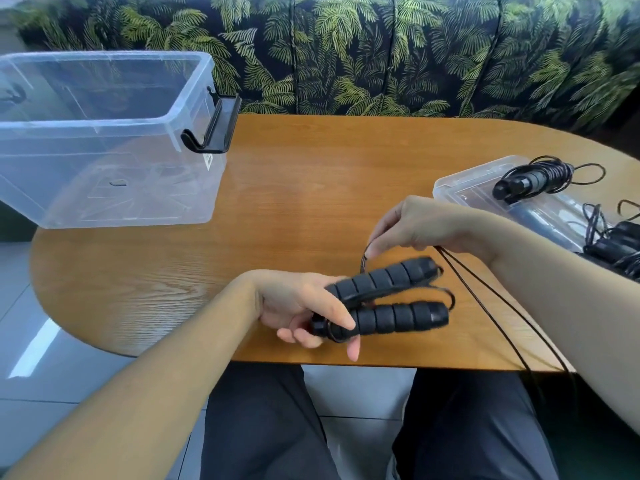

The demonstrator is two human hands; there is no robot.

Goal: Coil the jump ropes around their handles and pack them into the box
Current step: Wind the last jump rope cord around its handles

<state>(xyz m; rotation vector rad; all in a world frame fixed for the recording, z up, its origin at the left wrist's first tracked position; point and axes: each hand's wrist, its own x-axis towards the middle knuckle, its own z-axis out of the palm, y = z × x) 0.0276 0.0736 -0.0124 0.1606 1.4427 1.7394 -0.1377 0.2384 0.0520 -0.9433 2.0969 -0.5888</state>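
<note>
Item 1: left hand [304, 306], over the near edge of the surface [294, 188]. Its grip is closed round 2 black foam handles [391, 299], held together at their butt ends, which point toward the surface's right edge. A few turns of cord appear to lie between and around them; blur makes the count unclear.

Item 2: right hand [412, 226], just above the handles. Thumb and fingertips pinch a loop of the black cord [485, 292]; the remaining fingers hang loosely curled. 2 strands of that cord run from under the hand, across the near edge, and drop off the surface toward the person's lap. Most of this rope therefore looks unwound.

Item 3: clear plastic box [104, 140], far-left corner of the surface, black latch [211, 126] on its right end. It looks empty: no rope is visible inside.

Item 4: clear lid [485, 188], lying flat by the right edge. On it rests 1 jump rope [533, 178] whose cord is wrapped loosely round its handles, with loops straying out. Beside it, at the frame's right margin, sits a tangle of further ropes [620, 244]; their number cannot be told.

Status, by judgement: early. 1 rope is being coiled, nothing is packed, and the pile on the lid is yet to be tidied and moved across to the box.
</note>
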